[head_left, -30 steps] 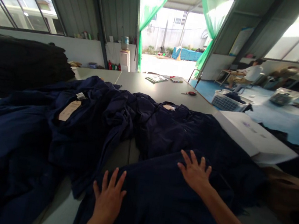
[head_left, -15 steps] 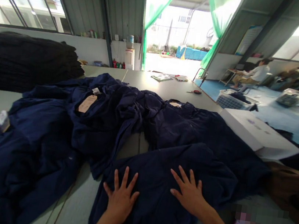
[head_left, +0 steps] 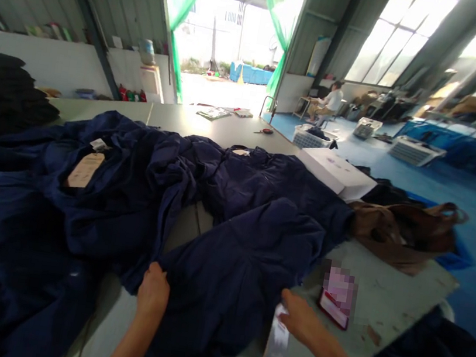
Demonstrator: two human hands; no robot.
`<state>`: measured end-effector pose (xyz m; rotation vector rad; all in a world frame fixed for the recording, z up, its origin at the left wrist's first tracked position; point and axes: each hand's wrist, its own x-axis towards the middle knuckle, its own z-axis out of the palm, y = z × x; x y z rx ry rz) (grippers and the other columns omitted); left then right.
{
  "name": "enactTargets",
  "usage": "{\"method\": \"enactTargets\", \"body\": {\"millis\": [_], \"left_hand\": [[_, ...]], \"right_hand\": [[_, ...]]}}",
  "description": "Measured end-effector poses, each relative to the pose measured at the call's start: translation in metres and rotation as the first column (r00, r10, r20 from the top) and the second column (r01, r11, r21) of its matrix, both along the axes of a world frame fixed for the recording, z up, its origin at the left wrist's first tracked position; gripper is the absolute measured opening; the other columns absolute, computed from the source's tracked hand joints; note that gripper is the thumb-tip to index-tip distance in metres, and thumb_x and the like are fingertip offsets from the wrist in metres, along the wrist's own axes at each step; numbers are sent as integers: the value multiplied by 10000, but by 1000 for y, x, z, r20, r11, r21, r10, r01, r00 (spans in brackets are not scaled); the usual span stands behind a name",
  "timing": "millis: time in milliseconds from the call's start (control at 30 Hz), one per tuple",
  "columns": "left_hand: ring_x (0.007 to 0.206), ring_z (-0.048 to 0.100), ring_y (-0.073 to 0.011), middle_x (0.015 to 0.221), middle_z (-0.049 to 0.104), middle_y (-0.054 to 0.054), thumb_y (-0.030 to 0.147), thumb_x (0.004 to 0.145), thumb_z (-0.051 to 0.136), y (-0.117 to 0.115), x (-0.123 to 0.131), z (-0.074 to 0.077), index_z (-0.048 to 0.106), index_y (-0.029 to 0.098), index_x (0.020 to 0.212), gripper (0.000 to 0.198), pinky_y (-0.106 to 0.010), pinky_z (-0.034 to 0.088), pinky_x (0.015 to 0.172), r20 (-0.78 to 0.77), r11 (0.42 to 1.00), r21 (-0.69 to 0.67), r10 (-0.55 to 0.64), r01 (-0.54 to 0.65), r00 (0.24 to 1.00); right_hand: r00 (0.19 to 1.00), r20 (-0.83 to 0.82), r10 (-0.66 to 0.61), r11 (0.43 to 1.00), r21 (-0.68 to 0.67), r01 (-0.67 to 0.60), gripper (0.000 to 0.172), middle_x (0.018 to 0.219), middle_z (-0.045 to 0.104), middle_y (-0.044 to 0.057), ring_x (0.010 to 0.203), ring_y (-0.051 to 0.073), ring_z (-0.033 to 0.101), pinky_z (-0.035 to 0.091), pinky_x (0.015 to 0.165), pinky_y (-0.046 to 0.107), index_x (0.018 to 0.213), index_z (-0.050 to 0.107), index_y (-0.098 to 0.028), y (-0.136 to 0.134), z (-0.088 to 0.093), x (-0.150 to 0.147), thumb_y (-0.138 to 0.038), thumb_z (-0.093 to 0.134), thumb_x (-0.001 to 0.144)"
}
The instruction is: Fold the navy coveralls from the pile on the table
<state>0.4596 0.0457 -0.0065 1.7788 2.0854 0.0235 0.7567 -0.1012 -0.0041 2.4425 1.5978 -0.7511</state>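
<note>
Navy garment (head_left: 245, 256) on grey table (head_left: 385, 294); left hand (head_left: 153, 292) clamped on its near-left edge, right hand (head_left: 300, 323) pinching white tag (head_left: 277, 346) beside its near-right edge.

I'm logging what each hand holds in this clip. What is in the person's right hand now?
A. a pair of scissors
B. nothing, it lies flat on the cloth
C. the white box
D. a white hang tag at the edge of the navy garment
D: the right hand pinches a white hang tag at the edge of the navy garment, while the left hand grips the cloth.
</note>
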Motion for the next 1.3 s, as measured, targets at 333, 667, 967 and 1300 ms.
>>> {"method": "enactTargets", "body": {"millis": [333,667,967,1300], "left_hand": [[922,566,-245,964,596,-122,168,806,407,-11,11,-2,513,130,978,205,-336,426,720,-147,980,182,-51,78,988],[1274,287,-280,1367,392,-2,365,714,588,-75,69,3,428,393,1236,547,-545,244,1020,211,672,178,-739,719,639],[1314,-133,-387,1499,52,3,614,585,610,-94,70,-6,235,434,1330,853,-714,-134,918,204,497,-74,-841,865,501],[1322,-85,-389,1493,94,43,319,714,592,-103,68,-40,297,516,1267,658,-706,-117,932,96,559,-40,-823,828,560]], "right_hand": [[986,-164,-22,997,74,34,215,784,620,5,743,148,549,336,619,225,785,512,-201,-4,16,9,-146,530,578],[904,-362,227,967,195,-165,320,704,632,-7,702,123,562,376,622,199,695,623,-184,31,45,26,-16,430,503],[976,-202,78,961,276,-19,161,851,585,46,837,155,550,403,749,254,746,570,-169,57,5,4,-77,462,669],[920,-387,-62,998,-36,52,78,664,553,-18,610,129,575,410,559,232,775,450,-199,24,2,15,-176,498,718]]}}
